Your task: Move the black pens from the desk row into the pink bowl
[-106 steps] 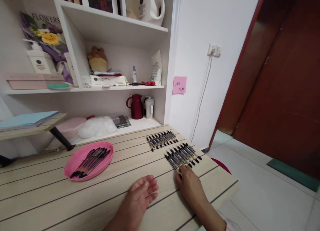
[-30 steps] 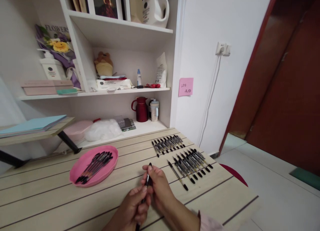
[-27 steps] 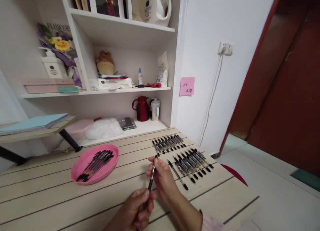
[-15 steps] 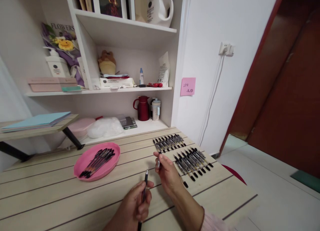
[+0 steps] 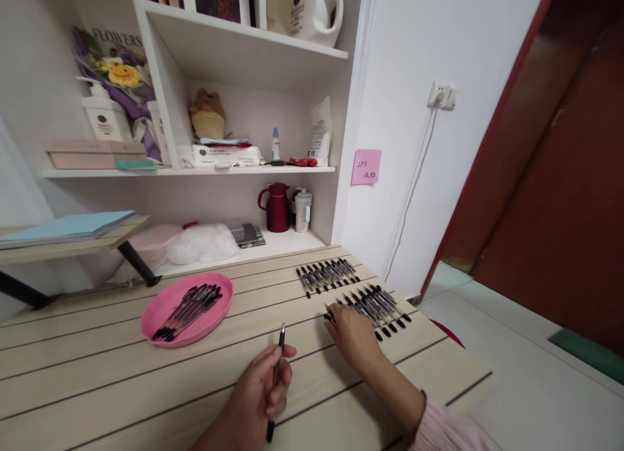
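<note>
My left hand (image 5: 268, 386) is closed around a black pen (image 5: 280, 353), held upright with its bare metal tip pointing up. My right hand (image 5: 351, 331) reaches down to the table at the left end of the nearer row of pens (image 5: 377, 305). Its fingers are pinched, and the dark end of a pen (image 5: 330, 316) shows beside the fingertips; the rest is covered by the hand. Behind lies a second row of pens (image 5: 325, 275), side by side. On the left, a pink tray (image 5: 151, 308) contains a bunch of dark pens (image 5: 190, 311).
The slatted wooden table (image 5: 121, 386) meets a white shelf unit (image 5: 244, 171) at the back. A red jug (image 5: 277, 209) and a pale cup (image 5: 303, 210) stand on its lowest level. A small raised stand (image 5: 121, 236) bears blue paper at the left.
My right hand has moved right and down from near the left hand to the nearer pen row, fingers still pinched. My left hand keeps the pen upright. The view has shifted slightly.
</note>
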Demonstrator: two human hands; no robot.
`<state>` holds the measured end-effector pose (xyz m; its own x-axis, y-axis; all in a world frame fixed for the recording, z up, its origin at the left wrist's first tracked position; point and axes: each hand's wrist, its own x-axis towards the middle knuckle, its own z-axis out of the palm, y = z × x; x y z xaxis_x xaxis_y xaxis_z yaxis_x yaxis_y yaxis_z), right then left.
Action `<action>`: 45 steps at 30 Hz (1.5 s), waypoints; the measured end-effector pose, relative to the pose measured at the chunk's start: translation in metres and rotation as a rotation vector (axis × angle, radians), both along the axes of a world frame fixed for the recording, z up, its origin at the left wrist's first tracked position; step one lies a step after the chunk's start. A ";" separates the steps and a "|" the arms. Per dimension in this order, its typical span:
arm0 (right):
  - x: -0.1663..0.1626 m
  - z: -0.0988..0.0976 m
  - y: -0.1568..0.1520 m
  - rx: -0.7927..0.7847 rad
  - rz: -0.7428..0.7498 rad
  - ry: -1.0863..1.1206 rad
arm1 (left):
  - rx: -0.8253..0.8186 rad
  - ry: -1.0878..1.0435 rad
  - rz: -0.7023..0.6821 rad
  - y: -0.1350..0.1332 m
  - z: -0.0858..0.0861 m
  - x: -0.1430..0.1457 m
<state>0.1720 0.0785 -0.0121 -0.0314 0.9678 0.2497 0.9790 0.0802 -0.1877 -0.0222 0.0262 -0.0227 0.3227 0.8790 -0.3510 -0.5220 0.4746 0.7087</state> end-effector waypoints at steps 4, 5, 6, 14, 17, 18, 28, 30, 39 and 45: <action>-0.004 -0.005 0.003 -0.017 -0.010 -0.121 | 0.025 0.014 0.001 -0.001 0.000 0.000; -0.006 -0.006 0.003 -0.016 -0.010 -0.129 | 0.029 0.016 0.001 -0.001 0.000 0.000; -0.006 -0.006 0.003 -0.013 -0.009 -0.132 | 0.030 0.016 -0.001 -0.001 0.000 0.000; 0.019 -0.005 -0.004 -0.013 -0.103 -0.051 | 0.041 0.013 -0.006 -0.001 0.002 0.001; 0.022 -0.007 -0.009 -0.040 -0.085 -0.046 | 0.041 0.016 -0.009 -0.001 0.002 0.001; 0.021 -0.008 -0.010 -0.051 -0.072 -0.044 | 0.039 0.015 -0.009 -0.001 0.002 0.001; 0.007 -0.014 -0.009 -0.063 -0.070 -0.053 | 0.043 0.040 -0.003 -0.002 0.003 0.001; 0.009 -0.014 -0.009 -0.057 -0.084 -0.056 | 0.049 0.047 -0.013 -0.001 0.003 0.000; 0.015 -0.016 -0.006 -0.046 -0.120 -0.051 | 0.051 0.055 -0.022 0.000 0.000 0.000; 0.018 -0.017 -0.004 -0.024 -0.135 -0.063 | 0.067 0.061 -0.019 -0.001 0.002 0.000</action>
<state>0.1899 0.0747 -0.0293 0.0841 0.9701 0.2278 0.9904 -0.0563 -0.1259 -0.0219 0.0250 -0.0202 0.3198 0.8950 -0.3109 -0.4683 0.4346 0.7693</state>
